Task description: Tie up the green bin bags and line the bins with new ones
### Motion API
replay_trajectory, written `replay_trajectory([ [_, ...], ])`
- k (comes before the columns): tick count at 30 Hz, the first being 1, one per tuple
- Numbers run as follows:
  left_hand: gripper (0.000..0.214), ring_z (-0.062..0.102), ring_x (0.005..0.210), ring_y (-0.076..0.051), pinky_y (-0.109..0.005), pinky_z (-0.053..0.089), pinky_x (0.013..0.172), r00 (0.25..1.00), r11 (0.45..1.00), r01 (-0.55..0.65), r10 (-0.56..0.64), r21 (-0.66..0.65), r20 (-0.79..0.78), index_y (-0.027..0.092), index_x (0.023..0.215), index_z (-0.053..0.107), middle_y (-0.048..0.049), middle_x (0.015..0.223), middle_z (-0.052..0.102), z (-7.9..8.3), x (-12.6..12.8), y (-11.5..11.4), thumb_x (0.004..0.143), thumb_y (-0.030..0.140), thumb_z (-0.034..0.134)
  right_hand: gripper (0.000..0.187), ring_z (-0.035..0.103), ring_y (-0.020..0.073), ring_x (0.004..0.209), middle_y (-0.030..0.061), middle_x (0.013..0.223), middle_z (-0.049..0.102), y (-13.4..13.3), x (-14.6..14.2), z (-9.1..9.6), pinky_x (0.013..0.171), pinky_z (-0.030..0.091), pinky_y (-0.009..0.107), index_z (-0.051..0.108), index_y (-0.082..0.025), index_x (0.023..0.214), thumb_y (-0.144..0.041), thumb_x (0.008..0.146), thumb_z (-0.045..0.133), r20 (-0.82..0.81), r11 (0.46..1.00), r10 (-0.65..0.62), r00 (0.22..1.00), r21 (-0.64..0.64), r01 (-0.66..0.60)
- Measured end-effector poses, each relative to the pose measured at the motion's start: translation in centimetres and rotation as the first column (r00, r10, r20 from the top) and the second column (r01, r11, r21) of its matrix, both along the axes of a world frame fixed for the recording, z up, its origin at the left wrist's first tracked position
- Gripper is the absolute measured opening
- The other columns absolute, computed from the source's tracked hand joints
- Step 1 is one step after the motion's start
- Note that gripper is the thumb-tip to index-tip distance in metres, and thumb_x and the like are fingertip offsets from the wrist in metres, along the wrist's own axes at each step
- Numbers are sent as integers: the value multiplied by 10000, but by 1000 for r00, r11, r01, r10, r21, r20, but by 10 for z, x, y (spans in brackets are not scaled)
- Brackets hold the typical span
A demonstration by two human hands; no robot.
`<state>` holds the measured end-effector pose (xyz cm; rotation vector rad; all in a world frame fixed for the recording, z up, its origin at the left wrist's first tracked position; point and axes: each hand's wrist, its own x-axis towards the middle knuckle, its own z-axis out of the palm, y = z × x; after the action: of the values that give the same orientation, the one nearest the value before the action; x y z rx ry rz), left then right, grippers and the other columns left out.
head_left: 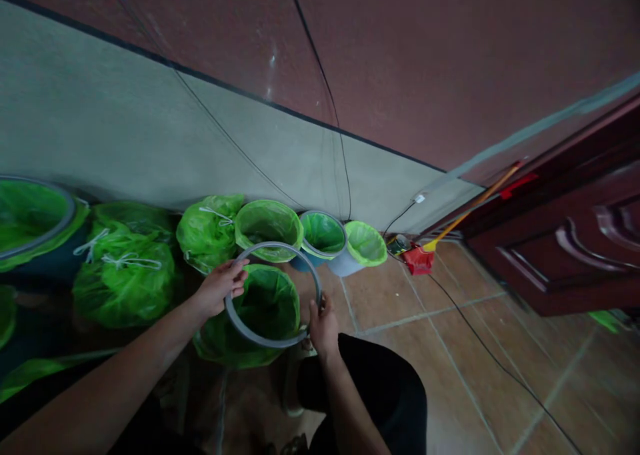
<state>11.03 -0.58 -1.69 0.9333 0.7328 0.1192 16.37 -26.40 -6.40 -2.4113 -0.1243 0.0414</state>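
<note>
My left hand (220, 285) grips the left side of a grey plastic ring (280, 247), fingers curled over its rim. On the ring's right side my right hand (323, 323) is closed too. I hold the ring tilted just above a bin lined with a green bag (265, 308) that stands on the floor in front of me. The bag's edge hangs loose over the bin's sides.
Along the wall stand three more bins with green liners (269, 223) (323, 233) (365, 243) and several tied green bags (125, 268). A big lined bin (30, 215) is at far left. A red dustpan (418, 260), a broom and cables lie by a dark wooden door (575, 241).
</note>
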Motion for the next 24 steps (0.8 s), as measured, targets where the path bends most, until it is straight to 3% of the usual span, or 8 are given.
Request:
replay_trajectory([
  [2, 252, 370, 428, -38, -145, 307, 425, 998, 995, 33, -29, 99, -47, 154, 1002, 628, 56, 592, 527, -7, -2, -2, 854, 352, 678, 448, 720, 253, 1063, 173, 1170, 740, 6, 12, -8, 882, 537, 315, 576, -88, 1367, -296, 1013, 398, -65, 998, -13, 998, -64, 9],
  [4, 249, 415, 438, -61, -172, 362, 435, 988, 955, 97, -57, 279, -146, 166, 996, 611, 41, 622, 564, -17, -5, -1, 876, 382, 637, 412, 733, 241, 1021, 151, 1131, 758, 11, 17, -17, 847, 531, 294, 631, -116, 1314, -233, 1005, 385, -126, 992, -14, 992, -129, -3],
  [7, 283, 521, 483, -119, -241, 460, 473, 940, 827, 259, -96, 500, -329, 166, 1061, 603, -8, 719, 649, -28, -10, 6, 921, 403, 536, 384, 738, 229, 1004, 132, 1091, 772, 16, 18, -31, 828, 522, 268, 686, -137, 1245, -185, 990, 404, -155, 981, 20, 988, -186, -49],
  [10, 377, 637, 592, -182, -281, 505, 542, 882, 684, 410, -128, 604, -455, 145, 1172, 603, -59, 803, 706, -31, -10, 16, 957, 404, 432, 368, 743, 219, 979, 143, 1059, 777, 20, 14, -39, 819, 519, 256, 702, -124, 1213, -147, 979, 419, -144, 970, 44, 989, -232, -77],
  [15, 418, 720, 804, -240, -304, 525, 733, 765, 404, 625, -146, 668, -627, 130, 1146, 672, -85, 827, 743, -37, -9, 33, 963, 327, 352, 342, 751, 229, 928, 162, 960, 775, 27, 7, -40, 776, 525, 268, 705, -105, 1172, -132, 986, 419, -127, 949, 60, 990, -301, -96],
  [21, 381, 725, 946, -267, -342, 522, 862, 706, 194, 706, -112, 681, -700, 162, 1061, 705, -111, 942, 762, -60, -13, 45, 955, 291, 363, 337, 754, 226, 949, 147, 1014, 776, 31, -3, -34, 787, 519, 266, 663, -133, 1251, -145, 1004, 434, -162, 920, 48, 986, -378, -107],
  [24, 377, 714, 1038, -283, -352, 514, 908, 698, 152, 715, -99, 683, -709, 147, 1053, 709, -152, 1071, 762, -68, -16, 48, 947, 273, 370, 327, 756, 246, 936, 144, 990, 778, 32, -8, -32, 767, 519, 288, 666, -138, 1238, -176, 1016, 429, -198, 900, 36, 980, -420, -118],
])
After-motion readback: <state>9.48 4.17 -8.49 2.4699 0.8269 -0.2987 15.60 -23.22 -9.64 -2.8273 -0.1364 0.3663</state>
